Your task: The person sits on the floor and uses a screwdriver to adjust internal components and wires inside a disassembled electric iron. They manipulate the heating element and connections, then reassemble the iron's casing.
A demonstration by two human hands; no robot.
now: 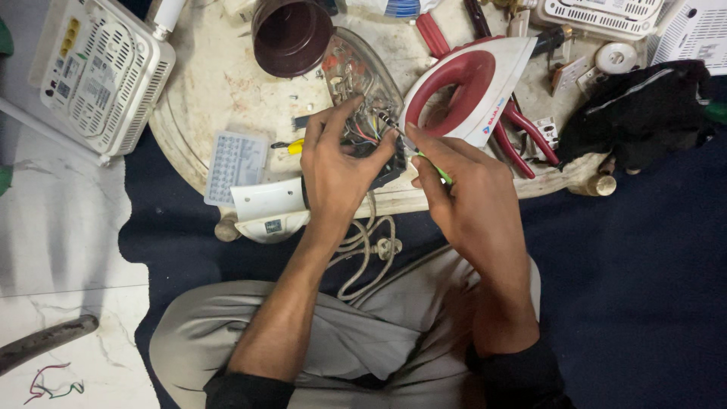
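An opened electric iron lies on a low round table. Its metal soleplate shows bare wiring, and its red and white top cover lies tipped to the right. My left hand grips the rear of the soleplate where the coloured wires gather. My right hand holds a green-handled screwdriver with its tip at those wires. The iron's pale cord hangs down over my lap.
A brown cup stands behind the soleplate. A white router overhangs the table's left side, and more white devices sit at the back right. Red pliers, a black cloth and a small white keypad part lie around.
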